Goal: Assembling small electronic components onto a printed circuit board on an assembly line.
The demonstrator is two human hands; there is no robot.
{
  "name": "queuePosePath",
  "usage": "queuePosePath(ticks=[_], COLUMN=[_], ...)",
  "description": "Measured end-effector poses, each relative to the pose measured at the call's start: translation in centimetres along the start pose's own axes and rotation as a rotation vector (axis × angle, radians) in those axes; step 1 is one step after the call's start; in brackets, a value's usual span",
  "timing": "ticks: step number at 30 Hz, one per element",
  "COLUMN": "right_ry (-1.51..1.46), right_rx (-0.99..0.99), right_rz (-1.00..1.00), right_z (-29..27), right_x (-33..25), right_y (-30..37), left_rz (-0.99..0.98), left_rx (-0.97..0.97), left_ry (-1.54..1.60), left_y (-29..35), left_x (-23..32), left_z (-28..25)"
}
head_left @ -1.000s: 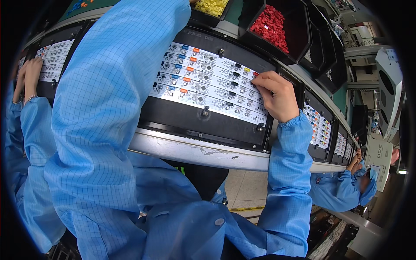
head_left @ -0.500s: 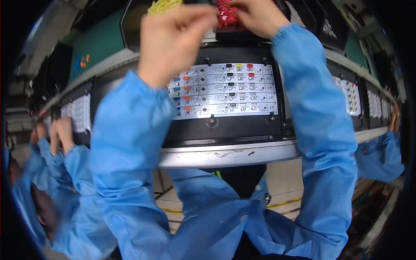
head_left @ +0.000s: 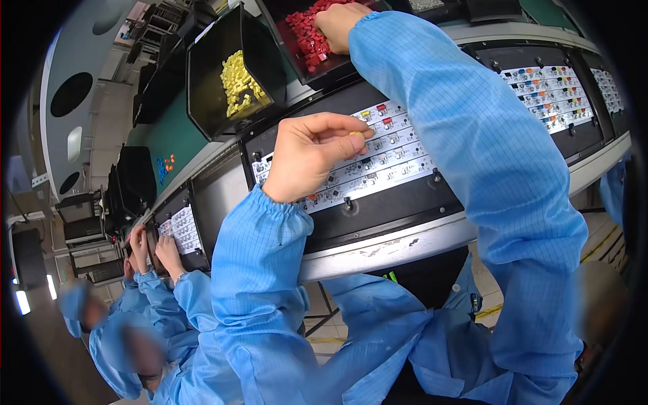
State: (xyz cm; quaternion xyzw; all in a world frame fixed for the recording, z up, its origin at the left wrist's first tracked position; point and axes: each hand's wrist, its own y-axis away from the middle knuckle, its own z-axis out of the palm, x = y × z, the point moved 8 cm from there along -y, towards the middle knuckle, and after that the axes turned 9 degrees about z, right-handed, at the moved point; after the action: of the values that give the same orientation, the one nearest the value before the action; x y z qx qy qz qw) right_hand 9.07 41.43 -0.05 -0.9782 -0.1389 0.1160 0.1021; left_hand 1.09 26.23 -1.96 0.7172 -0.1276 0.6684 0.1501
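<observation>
My left hand (head_left: 307, 154) is over the circuit boards, thumb and forefinger pinching a small yellow connector (head_left: 358, 135). Beneath it, several white circuit board strips (head_left: 388, 162) lie side by side in a black fixture (head_left: 395, 204), with black, yellow, red and orange parts on them. At the far side, my right hand (head_left: 342, 25) reaches into a black bin of small red connectors (head_left: 307, 34). Its fingers are bent down against the pile; whatever is between their tips is hidden. Left of that bin stands another black bin (head_left: 202, 91) holding yellow connectors (head_left: 239, 81).
A silver rail (head_left: 398, 246) runs along the near edge. Further fixtures with boards (head_left: 557, 94) stand to the right and left (head_left: 181, 229). Co-workers' hands (head_left: 165, 253) work at the left one. Blue and orange pieces (head_left: 164, 167) lie on the green surface.
My left hand has come down from near the yellow bin to above the boards. My right hand stays at the red connectors. The whole view has tilted and swung left.
</observation>
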Motion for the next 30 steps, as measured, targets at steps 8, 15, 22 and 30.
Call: queuePosePath(ticks=[8,15,22,30], right_ry=[-0.271,-0.239,-0.349,-0.251], right_rx=[-0.061,0.160,-0.014,0.153], right_rz=[0.027,0.023,0.009,0.059], right_z=[-2.3,-3.8,-2.8,-3.7], right_x=[2.9,3.9,5.5,5.1], right_y=[-0.6,2.1,0.6,2.6], left_rz=[0.080,0.377,0.365,0.330], left_rx=[0.119,-0.080,-0.170,-0.177], left_ry=[-0.343,-0.868,-1.069,-1.097], left_y=[-3.9,-6.7,-7.2,-7.4], left_x=[-0.3,0.4,-0.3,-0.9], left_z=[0.5,3.9,6.6,6.8])
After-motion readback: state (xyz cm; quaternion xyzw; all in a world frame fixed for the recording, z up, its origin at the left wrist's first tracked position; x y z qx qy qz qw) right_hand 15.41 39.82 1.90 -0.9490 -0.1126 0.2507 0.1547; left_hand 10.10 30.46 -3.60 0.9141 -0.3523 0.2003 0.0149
